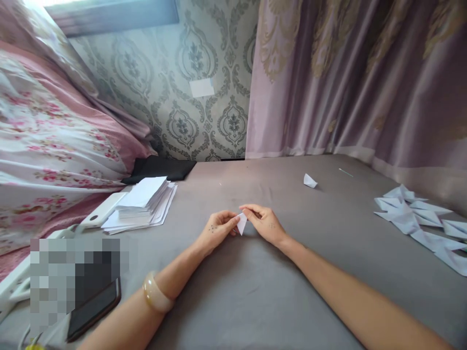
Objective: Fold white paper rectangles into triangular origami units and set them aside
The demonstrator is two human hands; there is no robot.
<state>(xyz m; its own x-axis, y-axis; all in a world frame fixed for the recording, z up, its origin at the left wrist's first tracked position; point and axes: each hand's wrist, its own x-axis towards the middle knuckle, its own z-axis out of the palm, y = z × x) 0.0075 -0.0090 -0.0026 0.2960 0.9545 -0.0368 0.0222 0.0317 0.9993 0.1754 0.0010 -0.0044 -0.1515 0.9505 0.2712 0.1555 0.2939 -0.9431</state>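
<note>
Folded white paper (241,224) was found pinched in both hands, over the middle of the grey surface (237,301); the left hand (223,224) gripped its left side between thumb and fingers, the right hand (265,222) nipped its upper corner between thumb and fingertips; whether its lower tip touched that surface could not be determined; risks, as judged: a crooked crease, should one hand slip while the other pressed; a bent tip, should it be pushed downward; a spill toward the left edge, where the paper stack (141,193) stood ragged and a careless sweep could catch it; a mislaid piece, since one loose folded piece (310,181) lay toward the far edge, apart from the folded group (401,216) at the right edge.
</note>
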